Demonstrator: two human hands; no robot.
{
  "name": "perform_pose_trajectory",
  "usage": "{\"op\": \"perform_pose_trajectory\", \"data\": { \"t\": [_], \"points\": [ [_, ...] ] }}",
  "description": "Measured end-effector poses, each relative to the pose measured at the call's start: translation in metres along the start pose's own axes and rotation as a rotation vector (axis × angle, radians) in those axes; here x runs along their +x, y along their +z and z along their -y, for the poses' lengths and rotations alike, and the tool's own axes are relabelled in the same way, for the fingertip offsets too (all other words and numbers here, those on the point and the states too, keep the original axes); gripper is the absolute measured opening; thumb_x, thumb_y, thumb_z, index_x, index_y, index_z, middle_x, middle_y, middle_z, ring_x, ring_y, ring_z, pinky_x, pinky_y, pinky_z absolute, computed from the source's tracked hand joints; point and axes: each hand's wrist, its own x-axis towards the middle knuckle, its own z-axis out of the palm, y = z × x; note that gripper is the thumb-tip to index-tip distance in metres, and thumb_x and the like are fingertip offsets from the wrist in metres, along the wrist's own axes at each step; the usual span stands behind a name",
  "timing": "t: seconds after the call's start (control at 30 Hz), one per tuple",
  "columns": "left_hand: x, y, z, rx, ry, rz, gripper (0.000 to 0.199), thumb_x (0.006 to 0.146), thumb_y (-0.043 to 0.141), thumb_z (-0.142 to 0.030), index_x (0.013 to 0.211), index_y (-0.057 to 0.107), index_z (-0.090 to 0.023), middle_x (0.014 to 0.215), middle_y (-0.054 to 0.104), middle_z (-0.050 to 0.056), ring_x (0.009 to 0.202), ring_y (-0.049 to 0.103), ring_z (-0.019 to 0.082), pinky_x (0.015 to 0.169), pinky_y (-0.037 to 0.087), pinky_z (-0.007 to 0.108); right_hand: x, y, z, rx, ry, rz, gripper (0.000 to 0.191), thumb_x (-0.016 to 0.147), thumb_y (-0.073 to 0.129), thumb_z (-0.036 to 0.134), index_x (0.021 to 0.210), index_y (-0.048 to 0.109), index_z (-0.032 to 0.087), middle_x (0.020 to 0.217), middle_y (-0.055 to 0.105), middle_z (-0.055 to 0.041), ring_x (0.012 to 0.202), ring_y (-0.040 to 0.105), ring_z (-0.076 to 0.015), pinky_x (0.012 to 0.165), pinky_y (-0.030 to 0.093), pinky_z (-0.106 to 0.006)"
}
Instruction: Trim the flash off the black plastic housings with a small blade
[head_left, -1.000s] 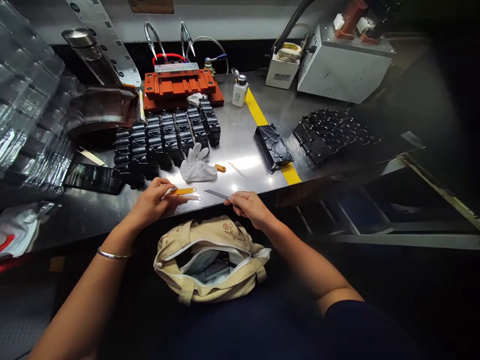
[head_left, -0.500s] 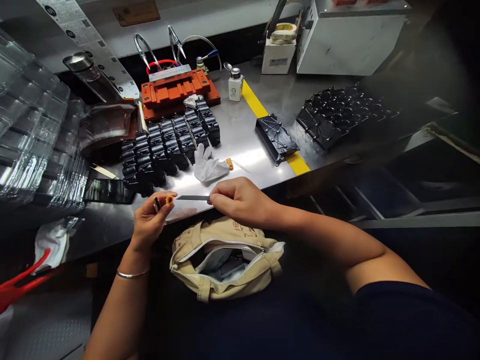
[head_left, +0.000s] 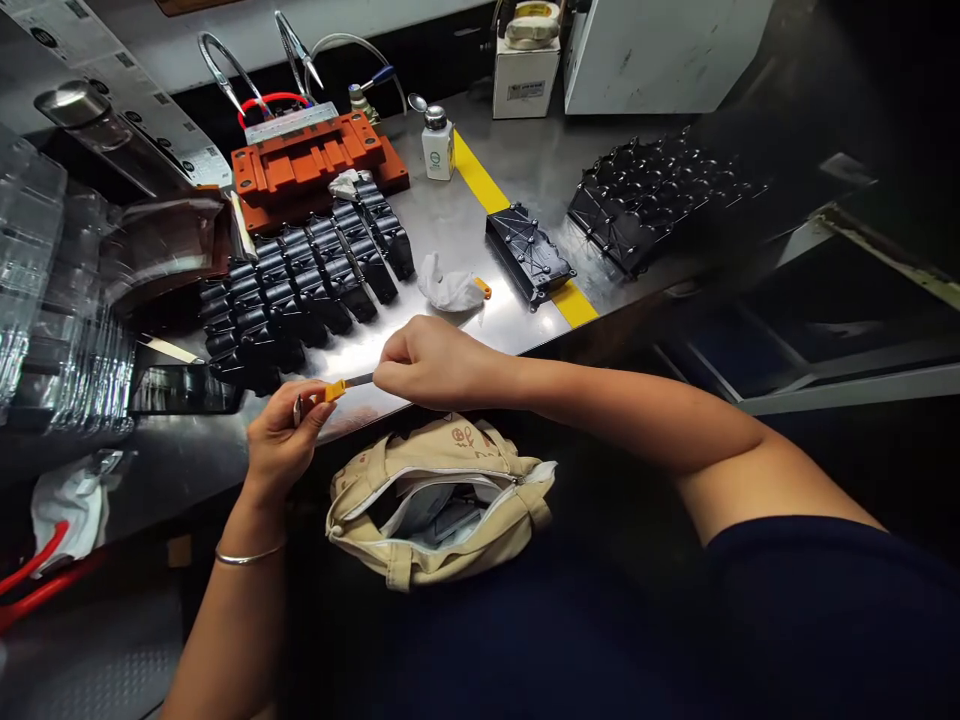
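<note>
Thumb and forefinger of the left hand (head_left: 281, 432) pinch a small yellow sleeve (head_left: 335, 391) over the worktop's front edge, left of its middle. A metallic-looking piece (head_left: 298, 410) also sits in that hand, mostly covered by the fingers, so its shape is hard to make out. The right hand (head_left: 439, 365), fingers curled, pinches a grey blade (head_left: 361, 380); its back hides the fingertips, and only a short strip of blade shows. Whether the blade's tip enters the sleeve or just meets it, I cannot tell.

Farther in on the worktop (head_left: 442, 225), a crumpled white glove (head_left: 450, 287) partly hides an orange tab (head_left: 484, 289). An open canvas bag (head_left: 465, 556) sits below the front edge, its contents too shadowed to identify. The picture's upper border cuts off a light-grey cabinet (head_left: 660, 55) near the back edge.
</note>
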Motion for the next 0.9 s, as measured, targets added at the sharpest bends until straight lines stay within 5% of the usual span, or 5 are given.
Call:
{"op": "perform_pose_trajectory", "data": {
  "t": [0.13,0.37,0.7,0.8,0.9],
  "points": [
    [0.0,0.001,-0.005,0.071,0.002,0.026,0.012,0.079,0.073,-0.029,0.09,0.072,-0.022,0.089,0.07,0.002,0.084,0.064,0.018,0.079,0.05,0.031,0.012,0.0,-0.002,0.06,0.034,0.058,0.036,0.082,0.054,0.013,0.049,0.04,0.016,0.044,0.023,0.0093,0.047,0.025,-0.0044,0.049,0.017,-0.024],
    [0.005,-0.001,-0.006,0.066,-0.172,0.035,0.026,0.079,0.071,-0.042,0.093,0.073,-0.02,0.087,0.071,0.003,0.073,0.06,0.017,0.07,0.047,0.029,0.035,0.002,-0.016,0.396,-0.022,0.279,0.024,0.094,0.059,0.024,0.075,0.064,0.009,0.042,0.047,0.0082,0.04,0.033,-0.0026,0.044,0.023,-0.017],
    [0.025,-0.009,0.002,0.078,-0.349,0.19,0.057,0.078,0.058,-0.069,0.095,0.072,-0.016,0.08,0.071,0.007,0.057,0.051,0.014,0.051,0.039,0.027,0.033,0.001,-0.056,0.778,0.322,-0.007,0.011,0.09,0.05,0.015,0.083,0.057,0.014,0.061,0.057,0.005,0.037,0.032,-0.0026,0.037,0.016,-0.017],
    [0.038,-0.008,0.008,0.178,-0.368,0.369,0.058,0.076,0.057,-0.072,0.085,0.073,-0.017,0.084,0.074,0.009,0.07,0.062,0.021,0.06,0.046,0.029,0.021,-0.008,-0.079,0.484,0.355,-0.148,0.012,0.091,0.052,0.021,0.089,0.061,0.015,0.064,0.054,0.0049,0.044,0.039,-0.0048,0.042,0.024,-0.018],
    [0.048,-0.003,0.016,0.222,-0.349,0.459,0.054,0.074,0.06,-0.071,0.079,0.074,-0.019,0.071,0.072,0.005,0.068,0.063,0.023,0.062,0.047,0.03,0.006,-0.032,-0.1,-0.202,0.339,-0.415,0.022,0.093,0.055,0.027,0.108,0.066,0.016,0.079,0.067,-0.003,0.069,0.06,-0.0132,0.062,0.043,-0.023]
  ]
}}
